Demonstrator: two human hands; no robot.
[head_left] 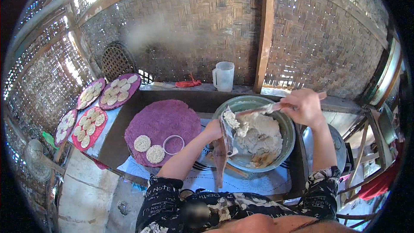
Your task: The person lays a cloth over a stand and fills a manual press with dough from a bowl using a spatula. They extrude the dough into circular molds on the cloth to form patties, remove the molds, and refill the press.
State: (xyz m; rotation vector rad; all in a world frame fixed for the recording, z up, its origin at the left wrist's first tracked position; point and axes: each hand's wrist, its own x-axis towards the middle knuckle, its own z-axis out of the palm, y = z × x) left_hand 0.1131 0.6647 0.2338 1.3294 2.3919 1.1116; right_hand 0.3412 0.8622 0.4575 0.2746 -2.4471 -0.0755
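Note:
My right hand (302,105) is closed round a wooden stick (258,111) coated with pale paste, its far end over a green bowl (290,140). In the bowl lies a mound of pale, sticky dough (261,138). My left hand (213,130) is closed on a wooden paddle (219,164) at the bowl's left rim; a lump of grainy dough (230,118) sits by the stick's tip. To the left, a purple round mat (161,118) bears two grainy discs (155,154) and a thin white ring (173,145).
A clear plastic jug (224,76) and a red plastic bag (188,82) are on the ledge behind. Several round mats with pale discs, one of them pink (95,134), stand at the left. A wooden post (265,34) rises against the woven wall.

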